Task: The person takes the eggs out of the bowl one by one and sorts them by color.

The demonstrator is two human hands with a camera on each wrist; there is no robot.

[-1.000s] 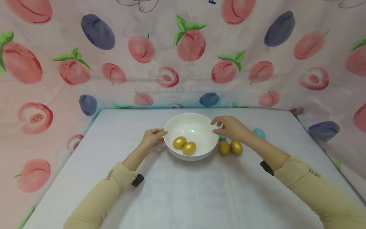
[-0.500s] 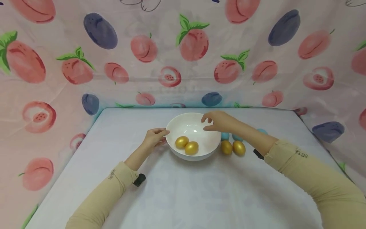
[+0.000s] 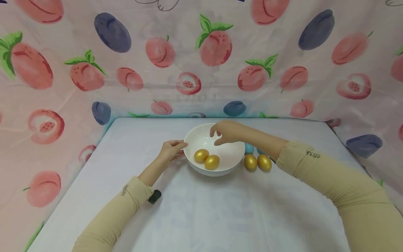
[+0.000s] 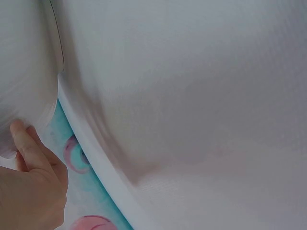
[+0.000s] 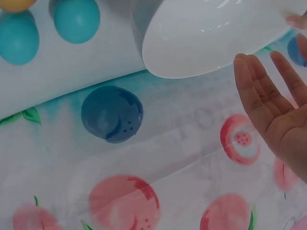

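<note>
A white bowl [image 3: 228, 154] stands on the table with two golden eggs [image 3: 201, 155] inside, side by side near its front. My left hand [image 3: 170, 153] pinches the bowl's left rim, thumb on the near side of the edge. The left wrist view shows its fingers [image 4: 29, 143] against the bowl's outer wall [image 4: 24, 67]. Over the bowl's back part hovers my right hand [image 3: 230, 132], its fingers loosely bent and apart from the thumb, holding nothing. In the right wrist view that hand [image 5: 280, 108] appears palm-side with nothing in it.
Two more golden eggs [image 3: 257, 162] lie just right of the bowl. Behind them are blue eggs [image 3: 249, 148], partly hidden by the right forearm; the right wrist view shows two blue eggs [image 5: 76, 20]. A fruit-printed cloth [image 3: 189, 52] hangs behind the table [image 3: 201, 210].
My right hand has moved left from the bowl's right rim to above its inside. The left hand keeps its grip, and the two eggs in the bowl lie as before.
</note>
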